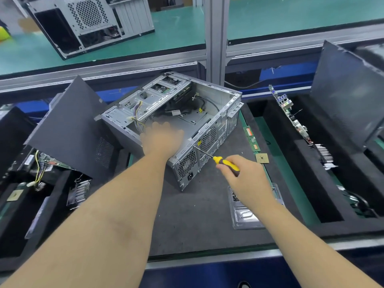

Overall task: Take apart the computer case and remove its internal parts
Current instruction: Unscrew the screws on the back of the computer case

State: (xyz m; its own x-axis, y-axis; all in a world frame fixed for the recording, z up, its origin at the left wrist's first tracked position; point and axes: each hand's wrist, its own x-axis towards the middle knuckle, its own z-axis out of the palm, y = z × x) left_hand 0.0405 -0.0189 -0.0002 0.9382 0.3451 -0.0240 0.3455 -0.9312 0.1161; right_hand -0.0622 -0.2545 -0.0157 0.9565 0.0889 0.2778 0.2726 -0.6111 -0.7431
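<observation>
Computer case lying on its side, open face up, on the dark mat at the middle of the table. Long axis diagonal: perforated rear panel toward the near right, drive-bay end toward the far left.

Left hand blurred, laid over the near rim of the case, fingers seemingly spread and reaching inward; no clear grip on anything. Just beyond the fingertips, a bundle of yellow and purple wires hanging from the drive cage. Farther in, black cables looped over the bare metal floor.

Right hand curled around the yellow-and-black handle of a screwdriver, shaft angled up-left, tip touching the upper edge of the rear panel.

Right of the case, on the mat: a memory stick lying lengthwise, a square processor chip near its closer end. Under the right wrist, a clear plastic tray.

Further out: a motherboard standing on edge in the black foam bin at right, a dark side panel leaning at left, a second case on the green shelf beyond.
</observation>
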